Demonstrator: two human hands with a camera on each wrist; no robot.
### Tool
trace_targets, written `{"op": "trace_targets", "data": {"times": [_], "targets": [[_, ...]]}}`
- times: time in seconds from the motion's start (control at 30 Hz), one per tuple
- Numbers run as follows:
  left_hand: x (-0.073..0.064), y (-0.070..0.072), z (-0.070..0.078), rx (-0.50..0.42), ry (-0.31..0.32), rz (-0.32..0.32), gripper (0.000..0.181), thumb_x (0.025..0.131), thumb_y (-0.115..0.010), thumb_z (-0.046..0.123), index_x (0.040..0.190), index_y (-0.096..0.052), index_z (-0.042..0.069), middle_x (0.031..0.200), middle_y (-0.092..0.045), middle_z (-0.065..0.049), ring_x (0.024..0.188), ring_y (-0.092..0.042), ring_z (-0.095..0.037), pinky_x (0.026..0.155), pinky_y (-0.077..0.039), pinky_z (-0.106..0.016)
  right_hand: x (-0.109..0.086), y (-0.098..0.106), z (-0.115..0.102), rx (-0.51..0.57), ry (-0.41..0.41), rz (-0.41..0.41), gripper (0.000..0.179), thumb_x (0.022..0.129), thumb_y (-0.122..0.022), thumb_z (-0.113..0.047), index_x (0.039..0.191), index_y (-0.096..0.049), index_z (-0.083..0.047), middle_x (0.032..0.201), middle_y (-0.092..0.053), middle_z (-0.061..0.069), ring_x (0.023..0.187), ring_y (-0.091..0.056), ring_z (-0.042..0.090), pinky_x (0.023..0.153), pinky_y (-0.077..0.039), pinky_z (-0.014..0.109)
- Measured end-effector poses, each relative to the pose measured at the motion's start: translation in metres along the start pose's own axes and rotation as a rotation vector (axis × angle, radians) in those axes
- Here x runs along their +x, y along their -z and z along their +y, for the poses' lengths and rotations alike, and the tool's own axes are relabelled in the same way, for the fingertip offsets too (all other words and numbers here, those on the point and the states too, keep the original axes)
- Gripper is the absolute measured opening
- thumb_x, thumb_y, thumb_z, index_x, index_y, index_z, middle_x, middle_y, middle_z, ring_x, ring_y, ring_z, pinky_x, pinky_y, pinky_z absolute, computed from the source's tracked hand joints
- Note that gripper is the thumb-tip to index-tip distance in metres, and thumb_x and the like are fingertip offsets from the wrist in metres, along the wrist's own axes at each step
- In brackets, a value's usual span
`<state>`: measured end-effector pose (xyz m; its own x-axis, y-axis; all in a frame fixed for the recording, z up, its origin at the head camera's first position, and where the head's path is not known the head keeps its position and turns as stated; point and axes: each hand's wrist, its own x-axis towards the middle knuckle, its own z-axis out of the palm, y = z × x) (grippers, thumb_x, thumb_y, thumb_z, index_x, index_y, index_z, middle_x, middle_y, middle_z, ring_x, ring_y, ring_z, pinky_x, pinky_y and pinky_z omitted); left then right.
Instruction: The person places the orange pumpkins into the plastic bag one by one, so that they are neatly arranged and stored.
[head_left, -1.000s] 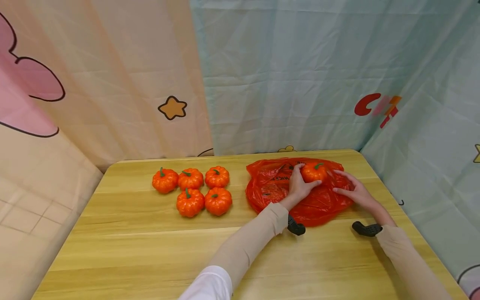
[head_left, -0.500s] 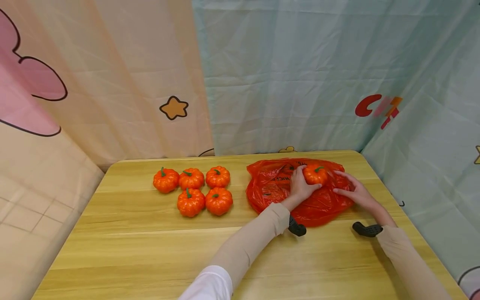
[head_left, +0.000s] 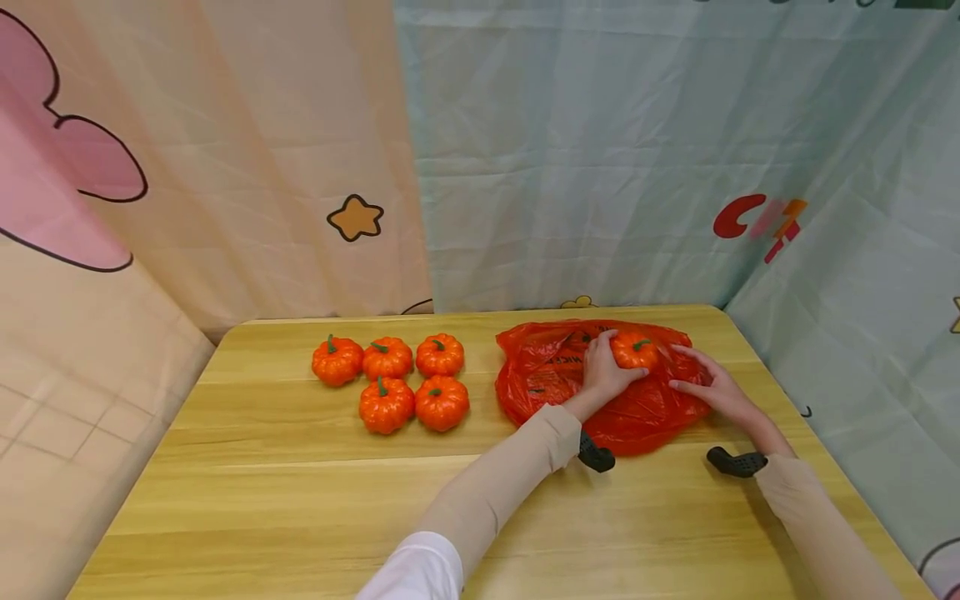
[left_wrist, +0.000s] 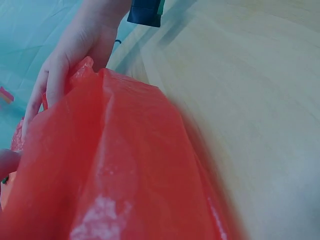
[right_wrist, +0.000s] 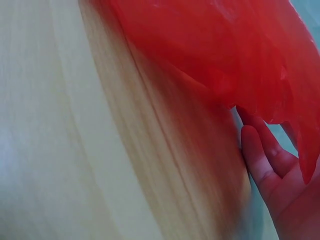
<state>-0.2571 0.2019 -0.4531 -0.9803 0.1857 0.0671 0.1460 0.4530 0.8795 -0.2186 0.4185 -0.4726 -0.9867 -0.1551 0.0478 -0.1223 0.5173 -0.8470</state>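
Note:
A small orange pumpkin [head_left: 634, 351] with a green stem is in my left hand [head_left: 606, 372], thumb in front and fingers at its far left side. It is over a crumpled red plastic bag [head_left: 637, 417]; whether it is inside the bag's mouth I cannot tell. My right hand [head_left: 716, 390] is at the bag's right end, thumb and fingers apart and fairly straight, touching the plastic. In the right wrist view, red plastic hangs over part of that hand's fingers [right_wrist: 256, 152]. The left wrist view is mostly filled by the bag, with a sliver of pumpkin [left_wrist: 6, 192] at the left edge.
Several more orange pumpkins [head_left: 387, 406] stand in two rows on the left half of the wooden table [head_left: 300, 500]. Printed curtains [head_left: 562, 167] rise behind the table and along both sides. A black device [head_left: 737, 462] sits at each wrist.
The head view has shifted slightly, so everything sits a little further right and lower. Both hands, the pumpkin and the bag keep nearly the same places relative to one another.

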Motion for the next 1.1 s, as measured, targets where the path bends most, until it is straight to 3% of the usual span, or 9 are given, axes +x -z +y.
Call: {"op": "trace_targets", "data": {"times": [0.47,0.77,1.1], "targets": [[-0.006,0.018,0.008,-0.017,0.006,-0.008,0.07,0.077,-0.081,0.027,0.135,-0.046,0.014,0.132,-0.051,-0.006,0.12,-0.047,-0.023,0.102,-0.044,-0.032,-0.001,0.0,0.0,-0.03,0.012,0.026,0.062,0.095,-0.06,-0.017,0.148,-0.03,-0.005,0.144,-0.03,0.027,0.106,-0.036,-0.017,0.083,-0.037,0.001],[-0.016,0.037,0.016,-0.099,-0.018,-0.016,0.07,0.078,-0.08,0.024,0.137,-0.046,0.015,0.138,-0.049,-0.007,0.124,-0.046,-0.025,0.102,-0.044,-0.037,-0.004,-0.001,0.002,-0.036,0.005,0.037,0.062,0.095,-0.06,-0.02,0.148,-0.031,-0.008,0.143,-0.037,0.009,0.106,-0.036,-0.018,0.083,-0.037,0.001],[-0.027,0.073,0.019,-0.118,-0.04,-0.021,0.07,0.079,-0.079,0.024,0.139,-0.044,0.017,0.143,-0.046,-0.003,0.131,-0.042,-0.024,0.106,-0.041,-0.04,-0.004,-0.001,0.001,-0.041,0.002,0.023,0.062,0.096,-0.058,-0.018,0.149,-0.029,-0.007,0.148,-0.026,0.028,0.108,-0.03,-0.016,0.083,-0.035,0.001]]}}
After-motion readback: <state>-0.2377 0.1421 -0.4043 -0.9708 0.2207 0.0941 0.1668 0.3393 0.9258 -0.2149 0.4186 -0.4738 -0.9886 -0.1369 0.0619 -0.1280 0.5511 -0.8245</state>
